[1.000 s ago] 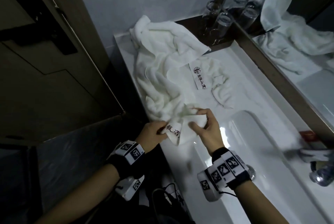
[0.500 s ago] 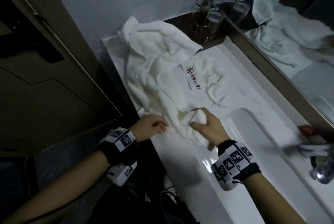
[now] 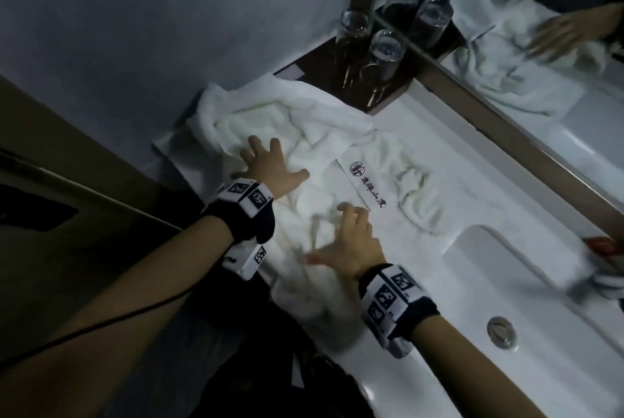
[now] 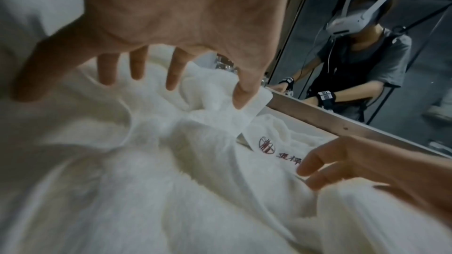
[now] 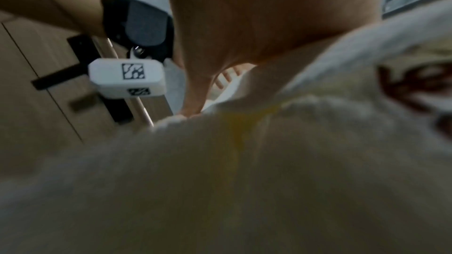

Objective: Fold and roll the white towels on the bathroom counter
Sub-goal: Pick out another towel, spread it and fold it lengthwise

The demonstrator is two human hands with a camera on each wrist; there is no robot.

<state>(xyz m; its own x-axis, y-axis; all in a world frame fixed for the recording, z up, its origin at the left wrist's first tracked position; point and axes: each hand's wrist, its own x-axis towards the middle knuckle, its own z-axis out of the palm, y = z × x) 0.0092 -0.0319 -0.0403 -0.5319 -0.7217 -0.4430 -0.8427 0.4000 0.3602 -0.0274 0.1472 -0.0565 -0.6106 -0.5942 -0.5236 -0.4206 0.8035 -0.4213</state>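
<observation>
Crumpled white towels point(image 3: 314, 134) cover the left end of the white counter point(image 3: 422, 134); one shows a smooth band with a dark logo point(image 3: 368, 184). My left hand point(image 3: 270, 164) lies on the pile with fingers spread, and in the left wrist view the left hand point(image 4: 146, 76) has straight fingers touching the towels point(image 4: 151, 171). My right hand point(image 3: 344, 232) rests spread on the cloth just in front of the logo band point(image 4: 271, 146), fingers relaxed point(image 4: 315, 163). The right wrist view is blurred: the palm point(image 5: 257, 26) sits over towel point(image 5: 220, 181). A towel end point(image 3: 314, 299) droops at the counter's front edge.
Two upturned glasses point(image 3: 371, 42) stand on a dark tray point(image 3: 314, 66) at the back, beside the mirror point(image 3: 526, 56). The sink basin point(image 3: 506, 289) with its drain point(image 3: 501, 331) lies to the right. A red item point(image 3: 604, 245) sits near the tap. A dark wooden door point(image 3: 67, 215) is left.
Both hands have let go of the towel end they pinched near the front edge. They moved forward onto the pile and now lie spread on it.
</observation>
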